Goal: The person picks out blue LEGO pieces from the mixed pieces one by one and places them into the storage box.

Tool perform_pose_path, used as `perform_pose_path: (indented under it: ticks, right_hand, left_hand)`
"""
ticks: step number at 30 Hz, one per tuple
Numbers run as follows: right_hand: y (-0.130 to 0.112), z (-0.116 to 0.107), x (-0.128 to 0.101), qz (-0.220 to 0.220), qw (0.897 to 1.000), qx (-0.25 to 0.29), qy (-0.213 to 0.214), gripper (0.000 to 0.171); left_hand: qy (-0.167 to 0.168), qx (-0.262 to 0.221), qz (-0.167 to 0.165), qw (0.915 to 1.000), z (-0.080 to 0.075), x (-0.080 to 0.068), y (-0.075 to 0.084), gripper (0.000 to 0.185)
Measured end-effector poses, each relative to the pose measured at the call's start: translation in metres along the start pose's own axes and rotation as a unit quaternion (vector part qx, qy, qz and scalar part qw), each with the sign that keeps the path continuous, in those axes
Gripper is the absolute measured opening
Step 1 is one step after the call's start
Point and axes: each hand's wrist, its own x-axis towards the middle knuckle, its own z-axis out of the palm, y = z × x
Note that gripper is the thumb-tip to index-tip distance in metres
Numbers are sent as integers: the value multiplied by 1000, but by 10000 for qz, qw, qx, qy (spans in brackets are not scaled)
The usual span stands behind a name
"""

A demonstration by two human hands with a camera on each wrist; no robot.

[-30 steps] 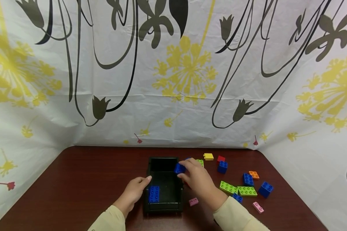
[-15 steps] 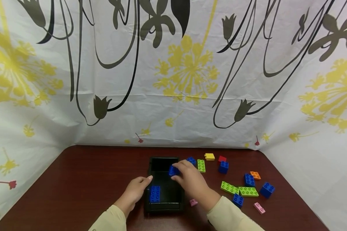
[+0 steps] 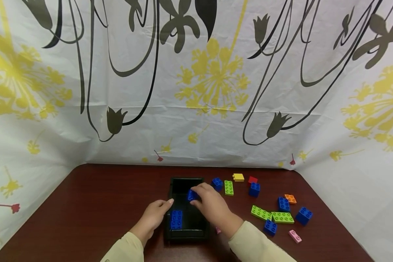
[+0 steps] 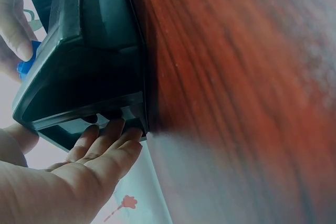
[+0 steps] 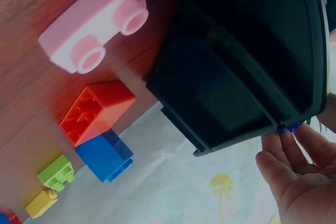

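The right hand [image 3: 211, 205] hovers over the black tray [image 3: 171, 233], its fingers [image 3: 196, 191] pinched on a small blue brick [image 3: 192, 195] above the tray's 12 o'clock half; the left hand [image 3: 154, 214] rests at the tray's 9 o'clock wall, fingers straight and touching the rim; a longer blue brick [image 3: 176, 219] already lies inside toward 7 o'clock; loose bricks sit on the desk [image 3: 101, 196] from 1 to 4 o'clock, a green plate [image 3: 228, 187] nearest; the pinch looks shallow, so the small blue brick could slip and bounce off the rim; a wrist sweeping low might nudge the pink brick [image 5: 97, 22] beside the tray.
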Motion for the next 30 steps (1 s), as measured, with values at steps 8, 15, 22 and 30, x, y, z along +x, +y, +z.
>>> perform_pose_path:
  ticks: [8, 15, 22, 30]
  right_hand:
    - [-7, 6, 4, -50, 9999, -27, -150, 38]
    - [-12, 12, 9, -157, 9995, -151, -223, 36]
    - [-19, 17, 15, -4, 9985, -277, -469, 36]
    - [-19, 25, 19, 44, 9978, -274, -597, 36]
  left_hand:
    - [12, 12, -24, 10000, 1, 0, -1, 63]
    - [62, 11, 91, 9999, 1, 0, -1, 62]
    - [81, -6, 74, 9999, 1, 0, -2, 59]
    - [49, 7, 83, 10000, 1, 0, -1, 60]
